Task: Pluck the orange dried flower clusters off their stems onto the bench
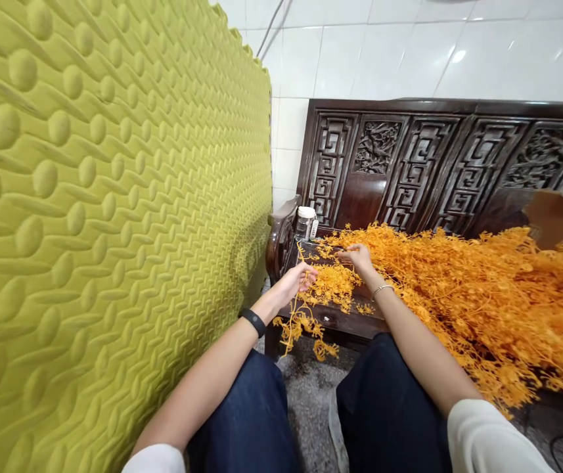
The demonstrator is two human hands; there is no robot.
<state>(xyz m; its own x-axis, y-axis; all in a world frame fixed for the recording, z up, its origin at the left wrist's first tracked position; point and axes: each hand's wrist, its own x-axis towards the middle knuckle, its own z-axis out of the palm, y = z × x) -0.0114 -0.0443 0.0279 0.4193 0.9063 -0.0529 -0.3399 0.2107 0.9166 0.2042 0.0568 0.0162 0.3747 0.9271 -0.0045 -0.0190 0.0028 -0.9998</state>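
My left hand (295,280) is curled around a thin orange sprig (305,309) whose branches hang down over the bench's front edge. My right hand (357,257) rests palm down with its fingers pinched on another orange sprig at the left end of a big heap of orange artificial sprigs (483,295). The heap covers the seat of a dark carved wooden bench (409,157). A black band sits on my left wrist and a thin bangle on my right.
A tall yellow-green embossed foam panel (113,217) stands close on my left. A small white-capped jar (305,222) stands at the bench's left armrest. White tiled wall (409,52) behind. Grey speckled floor (305,394) lies between my knees.
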